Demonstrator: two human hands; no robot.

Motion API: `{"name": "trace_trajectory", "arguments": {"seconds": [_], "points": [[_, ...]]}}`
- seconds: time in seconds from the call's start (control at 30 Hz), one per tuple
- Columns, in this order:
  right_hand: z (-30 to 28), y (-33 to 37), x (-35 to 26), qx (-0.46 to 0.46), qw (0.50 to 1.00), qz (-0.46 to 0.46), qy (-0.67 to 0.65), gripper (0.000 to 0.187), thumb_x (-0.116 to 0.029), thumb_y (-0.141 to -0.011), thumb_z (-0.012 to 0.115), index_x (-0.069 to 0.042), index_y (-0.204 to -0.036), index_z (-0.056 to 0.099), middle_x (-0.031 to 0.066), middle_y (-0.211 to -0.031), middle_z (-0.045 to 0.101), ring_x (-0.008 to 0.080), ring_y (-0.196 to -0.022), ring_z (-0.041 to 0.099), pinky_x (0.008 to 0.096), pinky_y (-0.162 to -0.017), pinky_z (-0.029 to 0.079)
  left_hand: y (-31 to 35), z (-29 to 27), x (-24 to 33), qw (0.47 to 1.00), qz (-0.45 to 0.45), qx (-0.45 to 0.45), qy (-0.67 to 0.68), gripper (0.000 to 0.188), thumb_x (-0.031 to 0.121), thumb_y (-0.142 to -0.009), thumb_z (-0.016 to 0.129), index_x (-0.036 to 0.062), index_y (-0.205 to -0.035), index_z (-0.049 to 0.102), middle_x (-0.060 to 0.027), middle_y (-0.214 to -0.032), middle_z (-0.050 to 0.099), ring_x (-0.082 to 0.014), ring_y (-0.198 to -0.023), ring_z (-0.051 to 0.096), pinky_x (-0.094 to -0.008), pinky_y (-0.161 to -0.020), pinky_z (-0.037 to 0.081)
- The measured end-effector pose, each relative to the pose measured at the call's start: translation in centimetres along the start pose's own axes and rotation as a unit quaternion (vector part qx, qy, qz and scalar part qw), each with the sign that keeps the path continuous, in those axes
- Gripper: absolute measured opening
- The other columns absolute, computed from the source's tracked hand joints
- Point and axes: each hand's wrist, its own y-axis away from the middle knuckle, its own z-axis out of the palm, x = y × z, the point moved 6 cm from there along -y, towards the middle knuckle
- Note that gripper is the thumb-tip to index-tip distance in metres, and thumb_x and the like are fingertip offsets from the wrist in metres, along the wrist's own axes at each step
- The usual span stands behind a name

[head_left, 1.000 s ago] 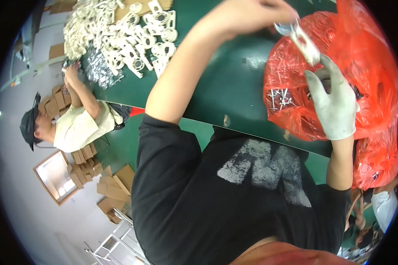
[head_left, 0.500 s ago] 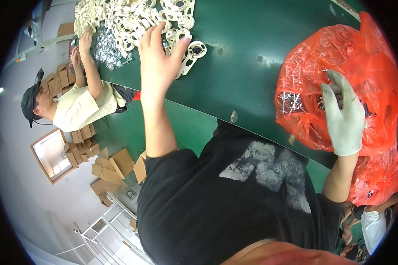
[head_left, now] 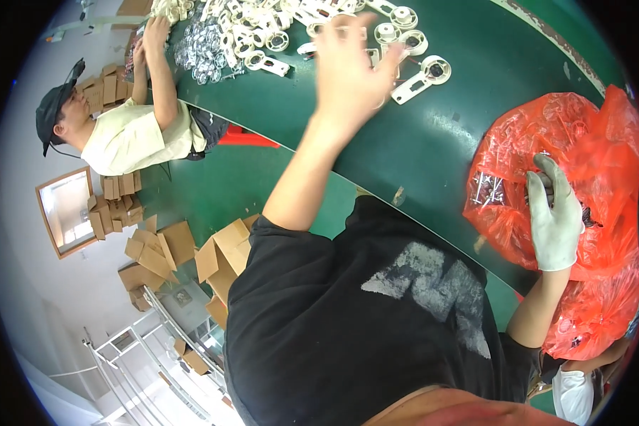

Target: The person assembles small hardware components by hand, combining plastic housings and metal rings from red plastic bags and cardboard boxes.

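Fingers of the left hand (head_left: pixel 349 77) spread wide, motion-blurred, over the edge of the cream parts (head_left: pixel 270 64); touch can't be told. Just right of the thumb, a lone part (head_left: pixel 420 82) flat on the green table (head_left: pixel 380 153). Farther right, screws (head_left: pixel 488 189) in the red bag (head_left: pixel 508 131), left of the gloved fingers. Right hand (head_left: pixel 555 220) over the bag, fingers curled toward thumb; whether pinching anything, can't tell. One second ago both hands met near the bag at a pale part; now well apart.
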Motion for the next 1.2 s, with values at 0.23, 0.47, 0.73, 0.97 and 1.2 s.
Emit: {"name": "trace_trajectory", "arguments": {"seconds": [0.23, 0.47, 0.73, 0.97, 1.2], "points": [[0.1, 0.2, -1.1, -0.020, 1.000, -0.014, 0.002, 0.029, -0.013, -0.097, 0.068, 0.001, -0.123, 0.068, 0.0094, -0.081, 0.068, 0.0136, -0.070, 0.064, 0.0278, -0.071, 0.053, -6.6, -1.4, -7.9, 0.981, -0.042, -0.004, -0.191, 0.064, 0.046, -0.094, 0.067, 0.0087, -0.145, 0.055, -0.0231, -0.143, 0.053, -0.0431, -0.138, 0.042, -0.0564, -0.118, 0.025], [-0.2, 0.2, -1.5, -0.004, 0.998, -0.050, 0.040, 0.027, -0.014, -0.093, 0.071, -0.004, -0.118, 0.070, 0.0098, -0.080, 0.069, 0.0239, -0.075, 0.070, 0.0337, -0.073, 0.055, -4.4, 2.9, -0.5, 0.997, -0.013, -0.075, 0.005, 0.055, 0.033, -0.090, 0.074, 0.0070, -0.136, 0.060, -0.0252, -0.137, 0.054, -0.0428, -0.129, 0.049, -0.0502, -0.111, 0.038], [-0.3, 0.1, -1.3, 0.001, 0.999, -0.034, 0.022, 0.028, -0.018, -0.092, 0.073, -0.004, -0.116, 0.071, 0.0105, -0.083, 0.071, 0.0261, -0.077, 0.070, 0.0352, -0.073, 0.056, -2.3, 1.9, 6.2, 0.985, 0.147, -0.091, 0.015, 0.034, 0.032, -0.081, 0.082, 0.0124, -0.107, 0.071, -0.0051, -0.110, 0.063, -0.0264, -0.107, 0.059, -0.0454, -0.094, 0.039], [-0.4, 0.1, -2.1, -0.009, 0.998, -0.029, 0.054, 0.026, -0.020, -0.092, 0.072, -0.007, -0.115, 0.073, 0.0098, -0.085, 0.073, 0.0266, -0.080, 0.072, 0.0359, -0.074, 0.056, -7.6, 4.5, 8.5, 0.967, 0.250, -0.055, -0.001, 0.033, 0.018, -0.086, 0.076, 0.0079, -0.116, 0.069, -0.0158, -0.107, 0.070, -0.0396, -0.099, 0.066, -0.0499, -0.085, 0.053], [-0.8, 0.3, -1.7, 0.009, 0.998, -0.053, 0.043, 0.025, -0.015, -0.090, 0.074, -0.007, -0.114, 0.072, 0.0143, -0.086, 0.073, 0.0280, -0.079, 0.073, 0.0366, -0.074, 0.057, -12.7, 11.0, 5.3, 0.953, 0.127, -0.257, -0.097, 0.042, 0.025, -0.083, 0.076, 0.0034, -0.117, 0.064, -0.0236, -0.115, 0.068, -0.0394, -0.108, 0.068, -0.0491, -0.092, 0.056]]}}
